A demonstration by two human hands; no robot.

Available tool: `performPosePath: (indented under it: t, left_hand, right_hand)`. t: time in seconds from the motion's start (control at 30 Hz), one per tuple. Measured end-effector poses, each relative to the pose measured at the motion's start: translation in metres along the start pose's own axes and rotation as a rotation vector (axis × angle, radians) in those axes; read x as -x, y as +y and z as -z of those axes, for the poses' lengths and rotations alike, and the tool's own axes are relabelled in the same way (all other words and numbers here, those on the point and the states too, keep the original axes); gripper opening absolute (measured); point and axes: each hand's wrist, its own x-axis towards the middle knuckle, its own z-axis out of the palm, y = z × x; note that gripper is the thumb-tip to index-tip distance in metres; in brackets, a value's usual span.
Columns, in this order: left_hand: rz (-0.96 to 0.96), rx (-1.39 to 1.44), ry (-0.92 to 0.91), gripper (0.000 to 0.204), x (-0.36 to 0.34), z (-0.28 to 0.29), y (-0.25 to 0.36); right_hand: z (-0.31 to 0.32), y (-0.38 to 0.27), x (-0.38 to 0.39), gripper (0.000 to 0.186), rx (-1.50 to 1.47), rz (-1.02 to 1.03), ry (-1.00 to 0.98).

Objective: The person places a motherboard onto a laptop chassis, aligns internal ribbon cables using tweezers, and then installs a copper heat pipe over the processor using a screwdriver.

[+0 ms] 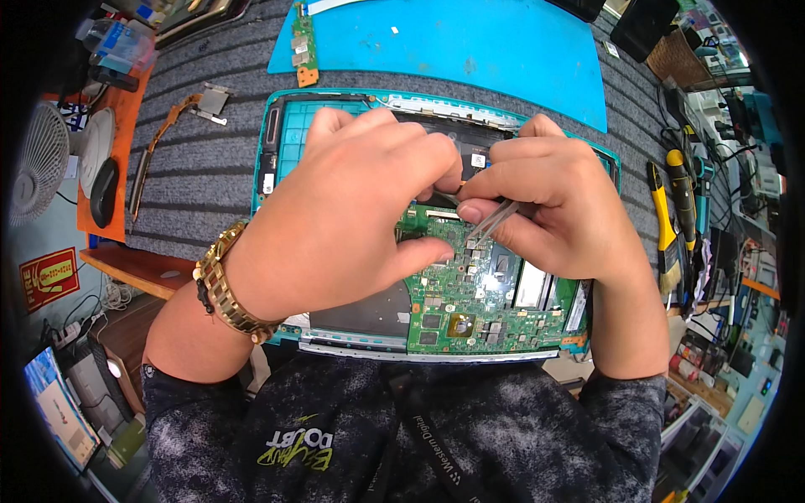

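An opened laptop base with a teal shell [289, 94] lies in front of me, its green motherboard [470, 285] bare on the near side. My right hand [545, 193] is closed on metal tweezers [495, 221], which slant down over the board. My left hand [369, 193] reaches over the laptop with its fingers curled in at the board's far edge. Its thumb is apart from the fingers, close above the board. Whatever the left fingertips grip is hidden behind the hand. Both hands' fingertips nearly meet there.
A blue mat [453, 42] lies behind the laptop, with a small green circuit board [303, 50] on it. To the left rests a copper heat pipe [159, 138] on the grey ridged mat [210, 50]. A yellow-handled brush [662, 222] and a screwdriver [681, 193] lie at right.
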Motion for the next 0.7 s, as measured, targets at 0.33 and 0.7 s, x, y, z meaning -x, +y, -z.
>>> performPosePath:
  t: [0.33,0.7]
  left_hand:
    - [-0.03,0.139,0.006,0.024,-0.002,0.012,-0.014]
    - [-0.043,0.193,0.036,0.011,-0.007,0.003,-0.026]
  right_hand:
    - [-0.004,-0.002,-0.003,0.029,0.06,0.015,0.077]
    - [-0.004,-0.002,-0.002,0.029,0.125,0.088,0.087]
